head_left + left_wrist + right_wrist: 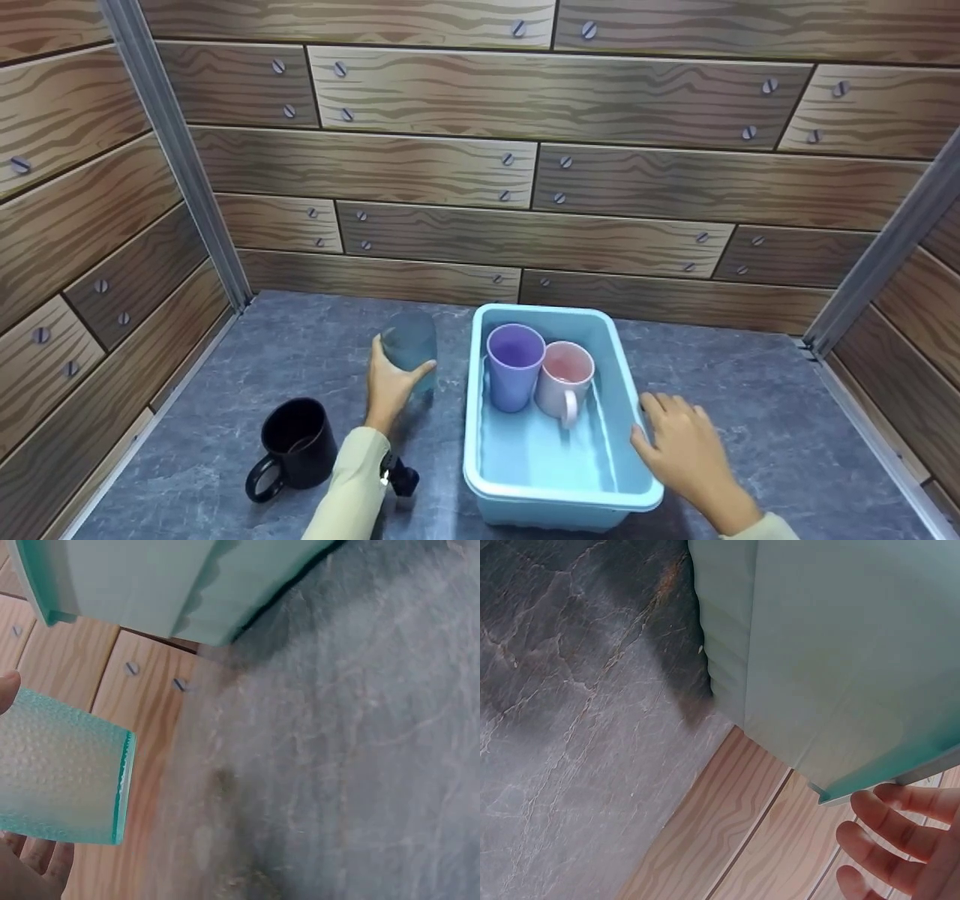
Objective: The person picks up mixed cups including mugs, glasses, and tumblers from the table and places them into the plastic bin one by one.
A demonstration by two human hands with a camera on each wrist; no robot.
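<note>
My left hand (391, 382) grips a translucent teal tumbler (411, 341) to the left of the light blue plastic bin (474, 450). In the left wrist view, the tumbler's bumpy wall (60, 765) shows between the thumb and the fingers. Inside the bin, toward its far end, stand a purple cup (513, 382) and a pink mug (559, 390), side by side, the mug's handle facing me. My right hand (684, 446) is at the bin's right side with loosely bent fingers, the fingertips (866, 802) right at the rim in the right wrist view.
A black mug (311, 450) stands at the left, beside my left forearm, its handle toward the front left. All this is on a dark grey marbled tabletop (780, 427). Wood-patterned walls (450, 172) with metal corner posts (180, 150) enclose the back and sides.
</note>
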